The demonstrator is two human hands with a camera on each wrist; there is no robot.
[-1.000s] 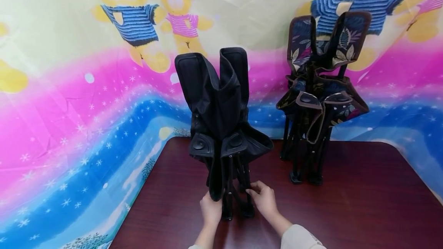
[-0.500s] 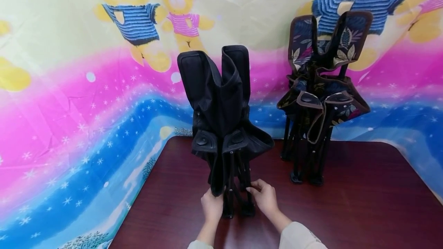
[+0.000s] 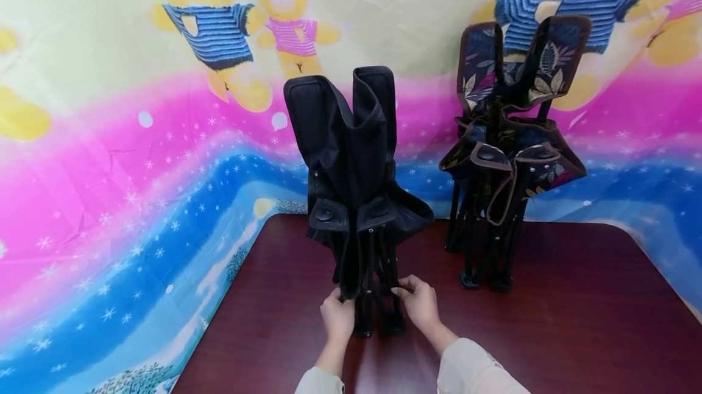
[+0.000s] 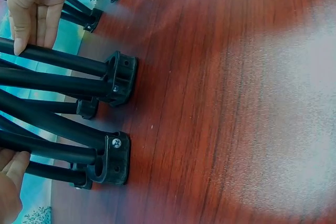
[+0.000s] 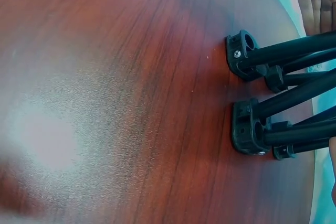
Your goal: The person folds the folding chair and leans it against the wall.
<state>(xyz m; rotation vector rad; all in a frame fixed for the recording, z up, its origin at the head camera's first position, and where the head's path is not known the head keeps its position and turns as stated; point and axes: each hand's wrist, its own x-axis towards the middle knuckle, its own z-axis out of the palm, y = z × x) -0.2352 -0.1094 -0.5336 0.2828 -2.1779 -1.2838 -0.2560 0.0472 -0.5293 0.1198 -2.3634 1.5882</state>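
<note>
A folded black folding chair [image 3: 351, 156] stands upright on the table in the head view, its fabric bunched above the legs. My left hand [image 3: 337, 318] grips the lower frame on the left, partly behind a hanging fabric fold. On the opposite side, my right hand [image 3: 419, 304] pinches a leg between thumb and fingers. The left wrist view shows the right thumb [image 4: 20, 40] lying over a black tube. The chair's plastic feet [image 4: 121, 77] are near or on the tabletop; whether all of them touch is unclear. In the right wrist view, one foot [image 5: 245, 128] shows closely.
A second folded chair with leaf-patterned fabric [image 3: 504, 156] stands farther back on the right. Both chairs share a dark red wooden table [image 3: 570, 327] with rounded far corners. A printed bear backdrop [image 3: 137, 187] hangs just behind and to the left of the table.
Both hands and the black chair have shifted slightly away from me, up in the head view. Their holds look the same. The patterned chair stays in place.
</note>
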